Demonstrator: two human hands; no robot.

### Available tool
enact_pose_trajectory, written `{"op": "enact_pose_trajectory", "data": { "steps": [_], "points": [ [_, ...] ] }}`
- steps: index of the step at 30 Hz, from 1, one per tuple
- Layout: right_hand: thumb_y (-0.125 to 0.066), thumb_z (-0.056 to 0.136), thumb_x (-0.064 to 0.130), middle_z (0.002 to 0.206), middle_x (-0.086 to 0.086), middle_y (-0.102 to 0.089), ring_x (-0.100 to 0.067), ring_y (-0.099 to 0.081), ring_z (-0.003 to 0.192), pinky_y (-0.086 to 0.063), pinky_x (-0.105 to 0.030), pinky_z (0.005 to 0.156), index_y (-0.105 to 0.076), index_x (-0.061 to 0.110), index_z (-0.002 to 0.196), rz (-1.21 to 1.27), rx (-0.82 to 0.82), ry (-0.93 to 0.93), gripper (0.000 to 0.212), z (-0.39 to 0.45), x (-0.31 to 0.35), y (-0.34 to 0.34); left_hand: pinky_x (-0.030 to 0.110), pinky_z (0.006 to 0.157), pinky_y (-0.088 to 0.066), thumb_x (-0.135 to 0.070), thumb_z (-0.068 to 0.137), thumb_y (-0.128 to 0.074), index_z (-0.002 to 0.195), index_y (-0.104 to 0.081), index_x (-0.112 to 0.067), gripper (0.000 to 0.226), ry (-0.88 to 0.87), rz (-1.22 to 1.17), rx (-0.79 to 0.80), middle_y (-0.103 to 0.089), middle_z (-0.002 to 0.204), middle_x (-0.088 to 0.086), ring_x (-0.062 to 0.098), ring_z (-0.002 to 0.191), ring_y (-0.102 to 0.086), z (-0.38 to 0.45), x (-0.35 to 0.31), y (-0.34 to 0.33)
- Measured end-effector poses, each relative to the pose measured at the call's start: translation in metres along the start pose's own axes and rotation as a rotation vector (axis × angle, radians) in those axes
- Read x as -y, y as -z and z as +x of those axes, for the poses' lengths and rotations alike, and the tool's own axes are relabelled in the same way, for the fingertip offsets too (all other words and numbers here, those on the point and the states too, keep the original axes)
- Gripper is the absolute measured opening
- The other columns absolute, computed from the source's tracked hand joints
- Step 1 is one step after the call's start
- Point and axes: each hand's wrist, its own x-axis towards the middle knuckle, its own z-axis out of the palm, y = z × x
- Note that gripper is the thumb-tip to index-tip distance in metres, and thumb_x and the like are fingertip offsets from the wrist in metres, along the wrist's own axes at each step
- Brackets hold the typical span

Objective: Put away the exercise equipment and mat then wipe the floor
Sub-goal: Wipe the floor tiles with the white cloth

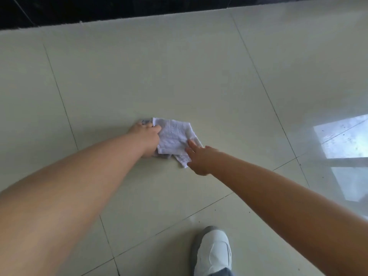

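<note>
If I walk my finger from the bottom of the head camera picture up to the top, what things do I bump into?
White shoe → right hand → white cloth on the pale floor tiles → dark strip along the top edge.

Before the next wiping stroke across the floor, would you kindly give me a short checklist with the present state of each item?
1. Cloth lies on the floor: ok.
2. Left hand grips the cloth's left edge: ok.
3. Right hand rests on its near right corner, fingers straight: ok.
4. Cloth spread flat: not ok, it is folded and bunched.
5. Floor ahead free of equipment and mat: ok in view.
6. Shoe clear of the cloth: ok.
</note>
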Motion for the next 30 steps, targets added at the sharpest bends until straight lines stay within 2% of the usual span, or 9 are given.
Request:
{"op": "enact_pose_trajectory", "data": {
  "steps": [3,7,13,16,19,22,26,28,30],
  "points": [
    [-0.026,0.102,0.014,0.157,-0.011,0.019,-0.030,-0.001,0.147,-0.018,-0.043,0.117,-0.011,0.012,0.150,-0.095,0.130,0.020,0.050,-0.017,0.012,0.004,0.038,0.116,-0.021,-0.025,0.099,-0.038,0.141,-0.040,-0.014,0.044,0.014,0.000,-0.012,-0.023,0.151,0.004,0.024,0.142,-0.024,-0.001,-0.005,-0.004],
    [-0.025,0.101,0.012,0.157,-0.013,0.015,-0.031,-0.001,0.147,-0.017,-0.045,0.119,-0.023,0.012,0.147,-0.016,0.148,-0.006,0.046,-0.022,0.021,0.006,0.038,0.115,-0.024,-0.020,0.098,-0.038,0.140,-0.043,-0.017,0.042,0.023,-0.014,-0.068,-0.025,0.149,0.001,0.019,0.141,-0.026,0.001,-0.003,-0.009],
    [-0.019,0.101,0.037,0.158,-0.003,0.016,-0.015,-0.003,0.148,0.003,-0.041,0.120,0.007,0.014,0.150,0.100,0.050,-0.137,0.060,-0.021,0.033,-0.019,0.038,0.114,-0.028,-0.024,0.098,-0.039,0.137,-0.046,-0.014,0.040,0.016,-0.005,-0.060,-0.029,0.145,0.004,0.022,0.140,-0.026,-0.005,-0.007,-0.005],
    [-0.028,0.101,0.029,0.159,-0.007,-0.008,-0.017,-0.009,0.147,-0.005,-0.042,0.119,-0.017,0.016,0.149,-0.063,0.032,-0.077,0.051,-0.017,0.029,-0.011,0.035,0.114,-0.029,-0.026,0.098,-0.040,0.136,-0.047,-0.012,0.041,0.034,-0.038,-0.051,-0.029,0.146,0.006,0.024,0.139,-0.028,-0.001,-0.009,-0.001],
    [-0.038,0.097,0.017,0.121,0.000,-0.051,-0.021,-0.037,0.135,-0.027,-0.036,0.112,-0.046,0.016,0.133,-0.116,0.022,-0.010,0.037,-0.014,0.026,0.016,0.033,0.112,-0.029,-0.025,0.099,-0.040,0.136,-0.047,-0.012,0.040,0.066,-0.071,-0.051,-0.030,0.146,0.006,0.024,0.139,-0.029,0.006,-0.013,0.004],
    [-0.041,0.096,0.018,0.077,0.005,-0.038,-0.019,-0.049,0.117,-0.037,-0.030,0.100,-0.054,0.017,0.121,-0.149,-0.026,0.074,0.029,-0.010,0.019,0.033,0.031,0.112,-0.029,-0.019,0.097,-0.041,0.135,-0.049,-0.012,0.039,0.093,-0.073,-0.024,-0.030,0.146,0.004,0.023,0.139,-0.031,0.010,-0.013,0.009],
    [-0.045,0.094,0.017,0.069,0.006,-0.036,-0.015,-0.047,0.080,-0.040,-0.025,0.073,-0.057,0.017,0.087,-0.196,-0.112,0.208,0.014,-0.001,-0.005,0.031,0.027,0.109,-0.032,-0.032,0.098,-0.042,0.135,-0.048,-0.015,0.041,0.074,0.012,0.062,-0.032,0.143,0.003,0.021,0.136,-0.034,0.013,-0.012,0.021],
    [-0.044,0.095,0.017,0.081,0.007,-0.050,-0.018,-0.053,0.091,-0.041,-0.028,0.090,-0.058,0.016,0.082,-0.297,-0.158,0.257,0.019,-0.001,-0.026,0.024,0.029,0.108,-0.033,-0.033,0.099,-0.038,0.135,-0.047,-0.017,0.041,0.041,0.051,0.076,-0.032,0.144,0.003,0.022,0.136,-0.035,0.019,-0.017,0.028],
    [-0.041,0.096,0.020,0.092,0.005,-0.057,-0.020,-0.048,0.120,-0.016,-0.047,0.116,-0.062,0.017,0.093,-0.434,-0.165,0.247,0.022,-0.005,-0.058,0.016,0.032,0.107,-0.035,-0.027,0.100,-0.034,0.137,-0.044,-0.017,0.040,0.006,0.060,0.054,-0.029,0.145,0.005,0.025,0.136,-0.033,0.030,-0.032,0.040]
  ]
}}
